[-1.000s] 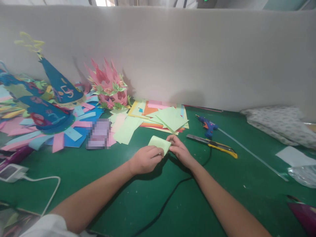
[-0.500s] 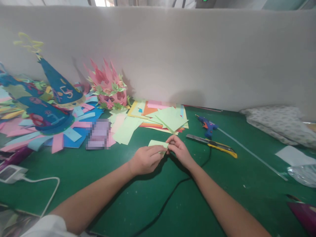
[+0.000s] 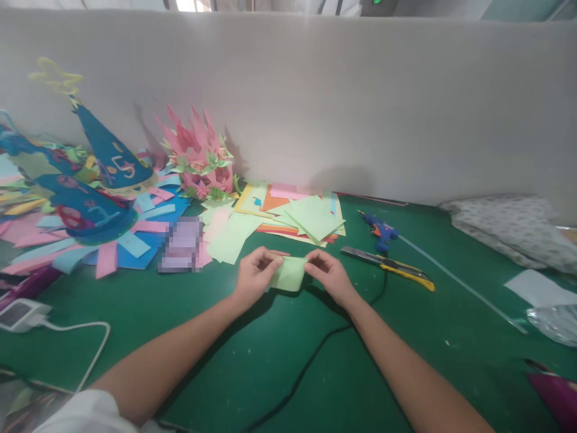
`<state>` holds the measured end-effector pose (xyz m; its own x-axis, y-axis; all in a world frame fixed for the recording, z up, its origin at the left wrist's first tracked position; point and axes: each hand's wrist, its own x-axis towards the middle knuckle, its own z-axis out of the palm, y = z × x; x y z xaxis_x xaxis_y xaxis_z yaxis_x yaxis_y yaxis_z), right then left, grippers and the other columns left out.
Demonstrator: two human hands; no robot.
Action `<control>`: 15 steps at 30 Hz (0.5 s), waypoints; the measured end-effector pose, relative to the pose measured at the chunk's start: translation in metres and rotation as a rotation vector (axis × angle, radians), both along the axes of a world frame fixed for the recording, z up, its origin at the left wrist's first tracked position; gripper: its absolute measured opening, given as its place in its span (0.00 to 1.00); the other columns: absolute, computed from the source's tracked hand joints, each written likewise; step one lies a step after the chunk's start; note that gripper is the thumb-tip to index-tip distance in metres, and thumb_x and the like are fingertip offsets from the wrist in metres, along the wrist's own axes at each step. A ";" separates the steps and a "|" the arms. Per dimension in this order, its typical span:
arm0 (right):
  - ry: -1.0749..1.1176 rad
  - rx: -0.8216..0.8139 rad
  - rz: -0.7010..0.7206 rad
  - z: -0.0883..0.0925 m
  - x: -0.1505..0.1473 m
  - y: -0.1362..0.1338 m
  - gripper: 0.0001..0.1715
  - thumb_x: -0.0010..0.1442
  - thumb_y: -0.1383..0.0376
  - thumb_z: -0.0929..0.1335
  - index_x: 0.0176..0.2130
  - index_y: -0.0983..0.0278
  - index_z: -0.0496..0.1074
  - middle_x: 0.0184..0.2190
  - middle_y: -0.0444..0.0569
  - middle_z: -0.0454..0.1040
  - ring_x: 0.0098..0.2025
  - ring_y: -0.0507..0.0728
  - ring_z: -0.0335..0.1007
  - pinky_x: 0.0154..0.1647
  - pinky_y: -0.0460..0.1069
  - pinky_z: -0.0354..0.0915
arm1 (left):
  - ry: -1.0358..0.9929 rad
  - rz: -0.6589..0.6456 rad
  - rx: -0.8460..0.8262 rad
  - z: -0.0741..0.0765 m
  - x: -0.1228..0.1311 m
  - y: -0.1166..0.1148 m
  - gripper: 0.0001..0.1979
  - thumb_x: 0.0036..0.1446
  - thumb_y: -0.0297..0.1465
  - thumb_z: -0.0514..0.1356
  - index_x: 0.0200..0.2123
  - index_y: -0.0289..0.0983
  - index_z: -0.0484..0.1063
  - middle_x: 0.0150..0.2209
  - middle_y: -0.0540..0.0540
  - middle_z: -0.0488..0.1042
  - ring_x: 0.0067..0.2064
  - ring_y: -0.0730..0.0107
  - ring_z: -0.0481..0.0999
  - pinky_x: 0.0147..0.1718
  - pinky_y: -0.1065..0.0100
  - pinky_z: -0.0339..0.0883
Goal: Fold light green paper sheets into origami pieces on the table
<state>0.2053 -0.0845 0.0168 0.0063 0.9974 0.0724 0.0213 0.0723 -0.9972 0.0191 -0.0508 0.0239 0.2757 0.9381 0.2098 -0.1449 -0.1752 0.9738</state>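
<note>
A small piece of light green paper (image 3: pixel 289 275) is stretched between my two hands, just above the green table. My left hand (image 3: pixel 255 273) pinches its left end between thumb and fingers. The opposite end is pinched by my right hand (image 3: pixel 330 275). Its upper edge runs straight between my fingertips, while the lower part curves and hangs toward me. Beyond my hands lies a pile of coloured sheets with green paper squares (image 3: pixel 315 218) on top. To the right of my right hand rests a yellow utility knife (image 3: pixel 408 273) with its blade out.
Behind the knife lies a blue glue gun (image 3: pixel 382 231) with a long clear glue stick (image 3: pixel 460 281); its black cord (image 3: pixel 311 364) crosses the table. Blue cone hats (image 3: pixel 110 153) and a pink paper crown (image 3: pixel 201 159) stand left. A grey partition (image 3: pixel 383 102) closes the back.
My left hand has shifted left and turned, uncovering the green paper. The paper now hangs down toward me between both hands. My right hand stays in nearly the same place.
</note>
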 end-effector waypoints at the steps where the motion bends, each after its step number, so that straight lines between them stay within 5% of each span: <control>1: -0.010 0.004 -0.009 0.000 0.000 0.000 0.16 0.49 0.54 0.72 0.29 0.62 0.68 0.25 0.42 0.66 0.28 0.51 0.61 0.31 0.47 0.59 | -0.020 -0.015 -0.037 0.000 0.000 0.001 0.14 0.50 0.39 0.64 0.24 0.35 0.66 0.36 0.41 0.79 0.35 0.66 0.77 0.33 0.67 0.70; 15: -0.009 -0.041 0.015 0.000 0.003 0.000 0.14 0.52 0.54 0.70 0.29 0.62 0.67 0.22 0.41 0.66 0.26 0.51 0.61 0.31 0.47 0.59 | -0.071 -0.097 -0.264 -0.002 0.000 0.007 0.19 0.40 0.41 0.69 0.21 0.34 0.65 0.29 0.46 0.77 0.30 0.71 0.74 0.30 0.69 0.67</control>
